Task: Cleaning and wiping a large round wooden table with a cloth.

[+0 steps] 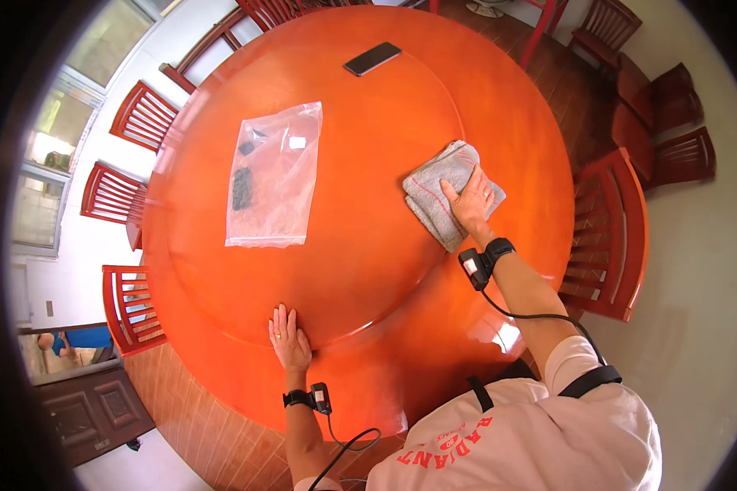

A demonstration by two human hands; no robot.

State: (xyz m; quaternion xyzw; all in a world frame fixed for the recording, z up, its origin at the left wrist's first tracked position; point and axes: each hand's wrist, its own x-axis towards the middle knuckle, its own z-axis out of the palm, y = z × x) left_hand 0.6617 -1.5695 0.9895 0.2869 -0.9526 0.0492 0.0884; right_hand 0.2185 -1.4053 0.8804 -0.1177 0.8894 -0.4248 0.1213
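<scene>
A folded grey cloth (432, 195) with thin red lines lies on the right part of the round, glossy orange-red table (360, 270). My right hand (472, 203) is on top of the cloth near its right edge, gripping it with the thumb apart from the fingers. Toward the near side, my left hand (290, 340) rests on the tabletop with its fingers stretched out and nothing in it. A clear plastic bag (282, 192) with a few small dark items inside lies flat, beyond the left hand. At the far side is a dark phone (373, 59).
Red wooden chairs stand around the table, one close on the right (606, 237) and others on the left (135, 307). More chairs (684, 159) line the right wall. A person in blue (82, 338) is at the far left beside a brown door (98, 409).
</scene>
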